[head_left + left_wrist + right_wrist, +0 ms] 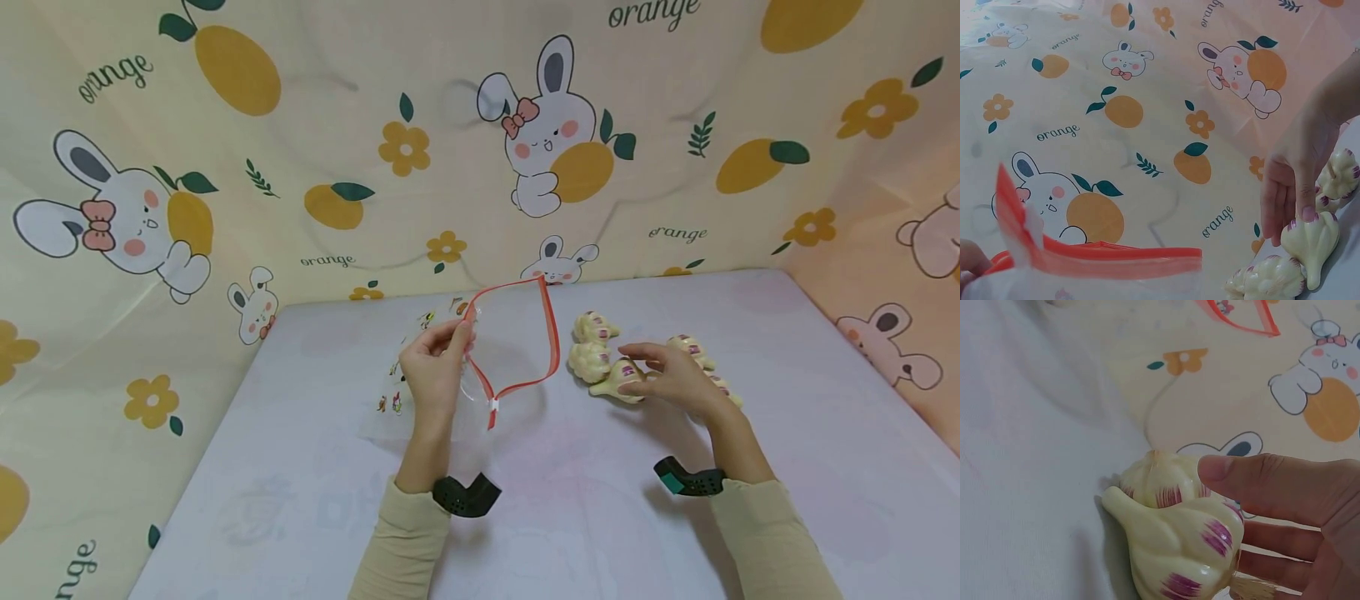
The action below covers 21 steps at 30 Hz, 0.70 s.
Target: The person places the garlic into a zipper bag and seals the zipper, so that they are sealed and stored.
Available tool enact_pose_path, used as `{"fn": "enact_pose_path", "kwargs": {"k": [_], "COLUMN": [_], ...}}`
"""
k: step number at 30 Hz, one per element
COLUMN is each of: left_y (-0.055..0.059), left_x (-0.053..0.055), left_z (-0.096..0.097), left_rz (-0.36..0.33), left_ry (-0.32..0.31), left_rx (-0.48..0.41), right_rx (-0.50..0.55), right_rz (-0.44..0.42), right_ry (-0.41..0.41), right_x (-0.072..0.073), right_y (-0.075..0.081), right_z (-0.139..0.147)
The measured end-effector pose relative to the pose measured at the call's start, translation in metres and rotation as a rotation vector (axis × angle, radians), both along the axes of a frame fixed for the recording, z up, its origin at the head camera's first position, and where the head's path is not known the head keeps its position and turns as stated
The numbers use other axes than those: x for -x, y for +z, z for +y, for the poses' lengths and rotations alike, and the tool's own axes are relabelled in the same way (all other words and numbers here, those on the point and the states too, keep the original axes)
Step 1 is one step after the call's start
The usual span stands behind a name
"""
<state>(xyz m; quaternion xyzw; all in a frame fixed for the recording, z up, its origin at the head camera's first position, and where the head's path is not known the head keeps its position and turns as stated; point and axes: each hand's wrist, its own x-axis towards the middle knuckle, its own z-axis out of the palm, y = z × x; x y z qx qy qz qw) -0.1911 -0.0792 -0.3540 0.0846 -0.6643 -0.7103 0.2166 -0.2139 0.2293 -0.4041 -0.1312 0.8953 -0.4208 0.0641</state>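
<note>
My left hand [435, 358] pinches the rim of a clear plastic zip bag with a red zip strip [553, 333] and small printed figures. The bag's mouth gapes wide, and a white slider hangs at its near corner. Over a cream garlic bulb [621, 382] with purple streaks is my right hand [678, 379], thumb and fingers spread around it. In the right wrist view the thumb lies close over this garlic bulb [1179, 544], with the fingers extended past its far side. The bulb lies on the table against other bulbs.
Two more garlic bulbs [590, 362] sit just behind and left of the right hand. Further garlic bulbs [688, 347] lie to its right, partly hidden by the hand. A white-covered table [300, 483] backs onto a curtain [465, 192] printed with rabbits and oranges.
</note>
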Motion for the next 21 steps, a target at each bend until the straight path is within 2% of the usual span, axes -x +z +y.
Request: {"fn": "enact_pose_path", "kwargs": {"k": [15, 21], "left_y": [0.0014, 0.0012], "left_x": [-0.0002, -0.0001], "left_z": [0.0005, 0.0007], "left_rz": [0.009, 0.003], "left_ry": [-0.005, -0.003], "left_rx": [-0.032, -0.031], "right_rx": [-0.106, -0.135], "right_rz": [-0.051, -0.044], "right_ry": [-0.023, -0.031], "right_x": [0.0022, 0.0017], "right_y": [-0.0037, -0.0034], "right_z": [-0.0017, -0.0013]}}
